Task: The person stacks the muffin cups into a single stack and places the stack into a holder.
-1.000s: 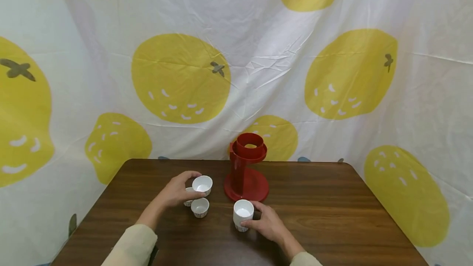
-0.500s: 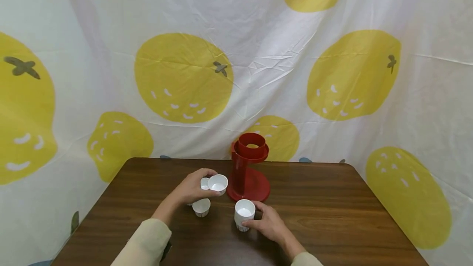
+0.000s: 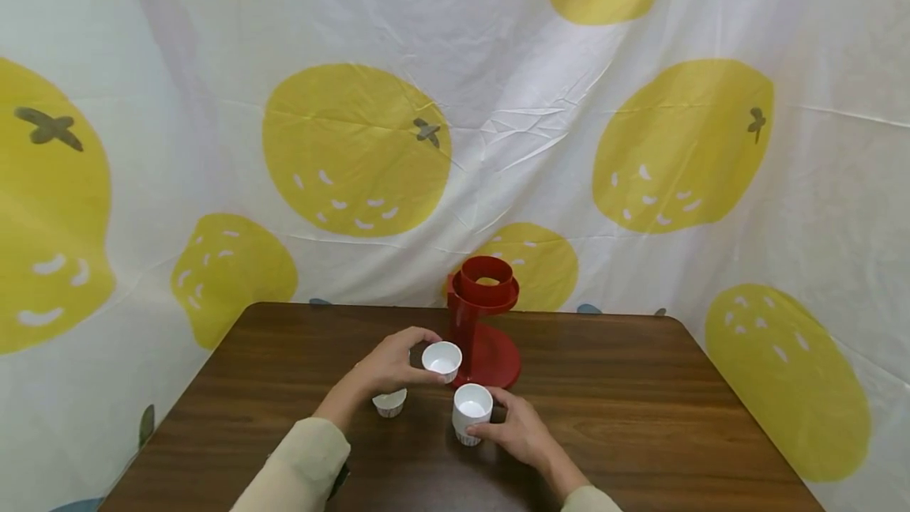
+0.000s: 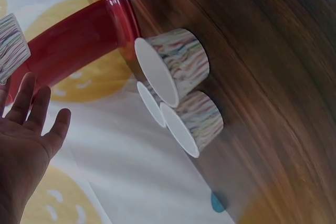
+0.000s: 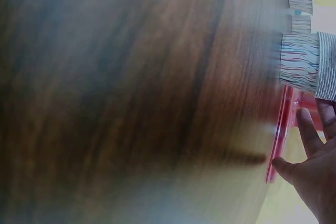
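My left hand (image 3: 398, 362) pinches a small white paper baking cup (image 3: 442, 359) by its side, held up in the air left of the stack. Colored wavy streaks show on that cup's outside in the left wrist view. My right hand (image 3: 515, 429) grips a short stack of baking cups (image 3: 472, 417) at its side, on the table. In the right wrist view the stack's lower cup (image 5: 299, 60) is streaked and the upper cup (image 5: 326, 66) is white and ribbed. Streaked baking cups (image 4: 181, 64) stand on the table beside my left hand; that arm partly hides them in the head view.
A red stand (image 3: 490, 354) with a round base and a ring-shaped top is just behind the stack. The brown wooden table (image 3: 626, 393) ends at a cloth backdrop (image 3: 512, 180) printed with yellow lemons.
My left hand has carried its baking cup rightward from the loose cups toward the stack. The right hand stays on the stack. The view has shifted slightly.
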`<state>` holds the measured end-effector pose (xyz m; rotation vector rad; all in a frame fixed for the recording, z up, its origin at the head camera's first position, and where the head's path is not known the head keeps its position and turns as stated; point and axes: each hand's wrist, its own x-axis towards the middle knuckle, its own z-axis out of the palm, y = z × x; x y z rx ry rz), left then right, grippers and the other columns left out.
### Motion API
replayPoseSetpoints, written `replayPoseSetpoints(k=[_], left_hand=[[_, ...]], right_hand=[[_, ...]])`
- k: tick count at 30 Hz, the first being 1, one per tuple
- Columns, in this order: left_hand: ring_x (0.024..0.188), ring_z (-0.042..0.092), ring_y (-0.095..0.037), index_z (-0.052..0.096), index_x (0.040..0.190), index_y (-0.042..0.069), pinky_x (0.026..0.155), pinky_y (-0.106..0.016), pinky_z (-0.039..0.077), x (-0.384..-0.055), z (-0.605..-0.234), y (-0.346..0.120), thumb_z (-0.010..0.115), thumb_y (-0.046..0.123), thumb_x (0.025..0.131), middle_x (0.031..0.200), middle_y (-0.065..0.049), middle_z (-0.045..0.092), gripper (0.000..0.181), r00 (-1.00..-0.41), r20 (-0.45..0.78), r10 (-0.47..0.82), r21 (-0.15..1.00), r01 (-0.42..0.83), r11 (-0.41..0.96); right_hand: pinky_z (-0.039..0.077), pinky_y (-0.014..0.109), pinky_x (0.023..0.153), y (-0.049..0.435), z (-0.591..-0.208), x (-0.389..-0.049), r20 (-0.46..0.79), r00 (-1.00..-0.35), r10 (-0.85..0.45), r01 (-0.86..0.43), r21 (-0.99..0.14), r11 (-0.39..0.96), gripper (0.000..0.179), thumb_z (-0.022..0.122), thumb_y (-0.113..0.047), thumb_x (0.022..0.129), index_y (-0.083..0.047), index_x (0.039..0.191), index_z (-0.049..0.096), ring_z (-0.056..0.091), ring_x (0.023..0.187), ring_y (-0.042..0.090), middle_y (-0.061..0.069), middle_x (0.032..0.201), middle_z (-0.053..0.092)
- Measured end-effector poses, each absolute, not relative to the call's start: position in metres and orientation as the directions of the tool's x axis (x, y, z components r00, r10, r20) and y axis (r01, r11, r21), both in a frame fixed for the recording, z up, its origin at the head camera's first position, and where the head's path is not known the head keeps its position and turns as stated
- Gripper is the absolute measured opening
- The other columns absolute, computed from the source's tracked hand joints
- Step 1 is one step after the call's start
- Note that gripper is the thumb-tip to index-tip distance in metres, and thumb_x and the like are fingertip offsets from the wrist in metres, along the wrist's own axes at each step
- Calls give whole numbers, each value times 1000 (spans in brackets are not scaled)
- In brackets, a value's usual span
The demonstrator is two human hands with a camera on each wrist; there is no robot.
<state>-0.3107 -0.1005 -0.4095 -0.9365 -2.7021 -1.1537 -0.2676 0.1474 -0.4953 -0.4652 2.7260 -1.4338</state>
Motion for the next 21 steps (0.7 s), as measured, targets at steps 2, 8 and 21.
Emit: replayPoseSetpoints(k=[2, 8, 21], left_hand=[[105, 52, -20, 57, 111, 14, 91, -39, 39, -309, -409, -97, 78, 43, 66, 108, 2, 58, 58, -814, 269, 515, 638, 551, 538], [104, 52, -18, 57, 111, 14, 90, -38, 40, -307, -411, -85, 78, 44, 65, 108, 3, 57, 58, -804, 256, 537, 652, 554, 518], [91, 52, -12, 58, 109, 19, 80, -30, 44, -306, -420, -66, 79, 41, 65, 99, 9, 57, 53, -790, 193, 581, 670, 539, 510]], right_hand=[[36, 51, 92, 148, -495, -267, 106, -956, -275, -243, -811, 532, 64, 76, -45, 67, -17, 120, 55, 51, 107, 22, -5, 106, 61], [36, 53, 91, 149, -495, -268, 89, -956, -278, -229, -820, 525, 63, 76, -43, 68, -17, 121, 55, 51, 107, 23, -4, 107, 61], [38, 53, 90, 149, -494, -271, 60, -957, -283, -209, -820, 533, 65, 75, -44, 68, -14, 122, 54, 52, 108, 24, 1, 112, 60]])
